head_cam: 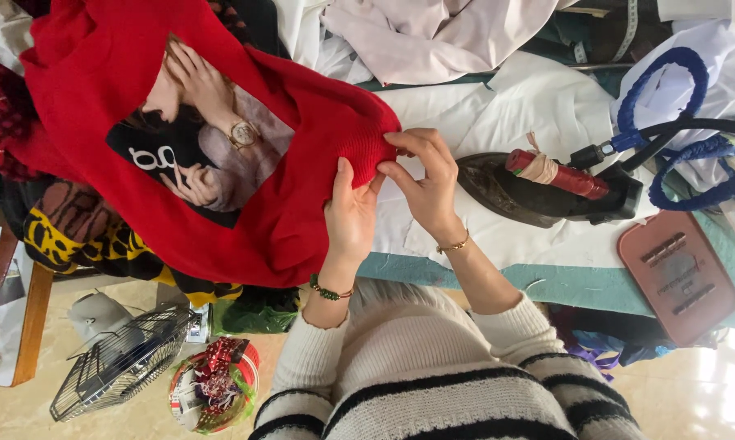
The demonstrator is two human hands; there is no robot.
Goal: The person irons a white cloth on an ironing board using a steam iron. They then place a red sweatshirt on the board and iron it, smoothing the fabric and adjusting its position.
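A red knitted sweater (302, 155) with a printed picture panel on its front lies across the white-covered ironing table (506, 114). My left hand (351, 216), with a green bead bracelet on the wrist, grips the sweater's ribbed edge from below. My right hand (424, 183), wearing a thin gold bracelet, pinches the same ribbed edge (367, 151) from the right. The two hands are close together, thumbs nearly touching. My white sleeves with black stripes fill the bottom of the view.
A dark iron (539, 191) with a cloth-wrapped red handle lies just right of my hands, its blue-wrapped cord (669, 106) looping behind. A reddish-brown pad (677, 277) sits at the table's right edge. Pale fabrics (433, 33) pile at the back. A wire fan (115, 363) and a ribboned basket (213, 383) stand on the floor.
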